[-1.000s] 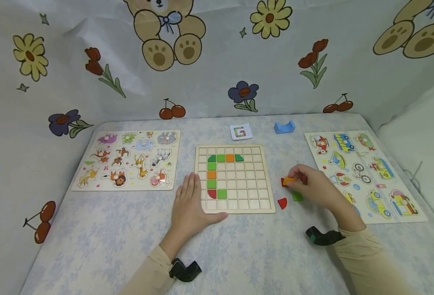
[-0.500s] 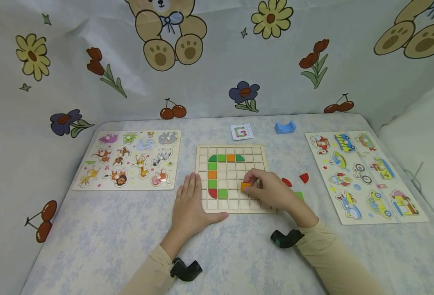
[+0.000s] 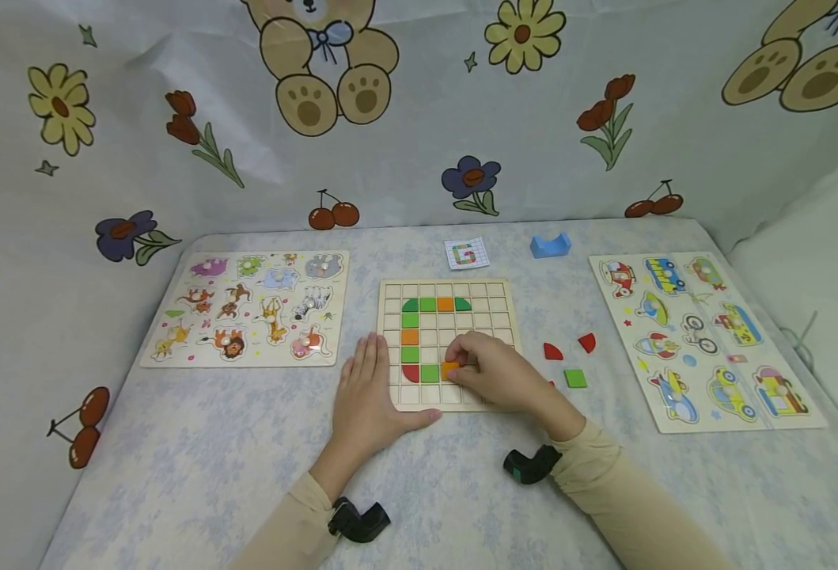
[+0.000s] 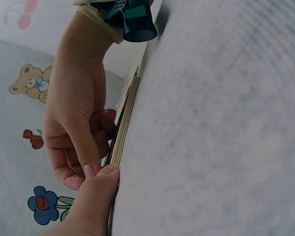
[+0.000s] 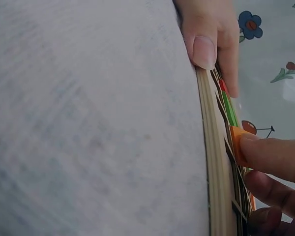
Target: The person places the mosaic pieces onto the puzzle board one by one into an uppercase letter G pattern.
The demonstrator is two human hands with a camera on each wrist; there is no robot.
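Note:
A wooden grid board (image 3: 454,400) lies mid-table with green, orange and red pieces set in a bent row along its top, left side and bottom. My right hand (image 3: 497,372) pinches an orange square block (image 3: 449,370) between thumb and fingers, just right of a green square (image 3: 429,373) in the bottom row. In the right wrist view the orange block (image 5: 239,145) is tilted at the grid, thumb on its face. My left hand (image 3: 369,396) lies flat along the board's left edge, fingers straight, its thumb (image 4: 101,191) at the near edge.
Right of the board lie red quarter-round pieces (image 3: 552,351) and a green square (image 3: 575,378). Behind it are a pattern card (image 3: 466,254) and a blue holder (image 3: 550,246). An animal puzzle (image 3: 248,309) stands left, a vehicle puzzle (image 3: 703,340) right.
My right hand has picked the orange block from the loose pieces and carried it left to the board's bottom row. One red piece has shifted up and right. The left hand has stayed put.

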